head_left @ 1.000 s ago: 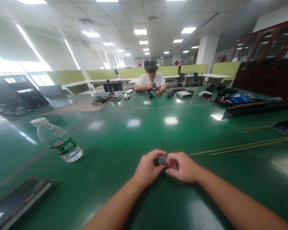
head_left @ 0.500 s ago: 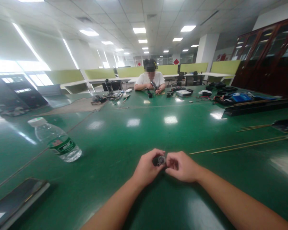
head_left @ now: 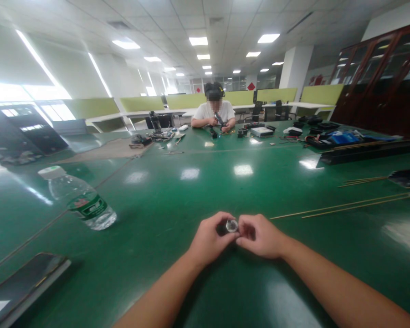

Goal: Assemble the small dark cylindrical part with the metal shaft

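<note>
Between thumb and fingers, my left hand grips a small round piece with a pale metallic rim and a dark middle. Its exact kind is too small to make out. My right hand meets it from the right, fingers curled and thumb pressed against the fingertips beside the piece. Whatever those fingertips hold, if anything, is hidden. Both hands are just above the green tabletop.
A water bottle stands at the left, with a dark flat device nearer me. Thin brass-coloured rods lie at right. Across the table sits a person holding a dark tool, among scattered parts and a white box.
The round piece has turned slightly in my left fingers, its rim facing up more. My right thumb and fingertips have closed in against it.
</note>
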A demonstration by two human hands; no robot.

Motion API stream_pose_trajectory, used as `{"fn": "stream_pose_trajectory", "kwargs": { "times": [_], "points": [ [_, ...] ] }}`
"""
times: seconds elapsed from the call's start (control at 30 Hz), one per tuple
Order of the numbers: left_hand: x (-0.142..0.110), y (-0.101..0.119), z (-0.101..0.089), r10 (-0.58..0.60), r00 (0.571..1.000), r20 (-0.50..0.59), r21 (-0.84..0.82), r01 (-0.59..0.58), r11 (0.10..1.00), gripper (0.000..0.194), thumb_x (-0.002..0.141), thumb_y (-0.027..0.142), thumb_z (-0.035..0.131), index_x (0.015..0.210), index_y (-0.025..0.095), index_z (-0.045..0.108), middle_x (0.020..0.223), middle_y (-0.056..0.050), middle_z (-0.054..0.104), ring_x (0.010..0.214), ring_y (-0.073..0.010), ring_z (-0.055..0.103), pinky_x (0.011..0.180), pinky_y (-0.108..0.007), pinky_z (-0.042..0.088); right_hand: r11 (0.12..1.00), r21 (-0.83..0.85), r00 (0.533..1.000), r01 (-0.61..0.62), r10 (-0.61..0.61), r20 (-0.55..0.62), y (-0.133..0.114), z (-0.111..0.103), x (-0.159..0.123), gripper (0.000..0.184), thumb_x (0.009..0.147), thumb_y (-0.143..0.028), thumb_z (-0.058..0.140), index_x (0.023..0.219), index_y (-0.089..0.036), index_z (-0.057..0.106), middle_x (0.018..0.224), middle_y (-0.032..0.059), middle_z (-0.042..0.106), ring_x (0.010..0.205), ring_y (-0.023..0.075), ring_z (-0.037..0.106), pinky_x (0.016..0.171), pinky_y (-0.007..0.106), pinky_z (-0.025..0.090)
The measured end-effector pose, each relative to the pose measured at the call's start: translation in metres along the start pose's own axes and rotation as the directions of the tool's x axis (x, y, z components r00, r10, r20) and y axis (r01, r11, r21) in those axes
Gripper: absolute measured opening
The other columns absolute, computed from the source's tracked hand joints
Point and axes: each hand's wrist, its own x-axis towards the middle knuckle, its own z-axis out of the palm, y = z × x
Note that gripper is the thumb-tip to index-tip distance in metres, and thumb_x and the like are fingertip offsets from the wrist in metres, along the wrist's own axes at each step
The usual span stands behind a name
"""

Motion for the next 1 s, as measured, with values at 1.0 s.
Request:
{"fn": "stream_pose_trajectory", "kwargs": {
  "times": [1.0],
  "points": [
    [0.0015, -0.0026, 0.0001, -0.047, 0.999, -0.006, -0.093, 0.046, 0.995, 0.022, 0.075, 0.026, 0.078, 0.093, 0.017, 0.068, 0.089, -0.003, 0.071, 0.082, -0.0168, 0.066, 0.078, -0.028, 0.052, 0.999, 0.032, 0.999, -0.020, 0.019, 0.026, -0.0029, -0.0012, -0.0006, 0.015, 0.077, -0.023, 0.069, 0.082, -0.018, 0.056, 0.068, -0.0024, 0.059, 0.057, 0.0105, 0.053, 0.054, 0.020, 0.041]
  ]
}}
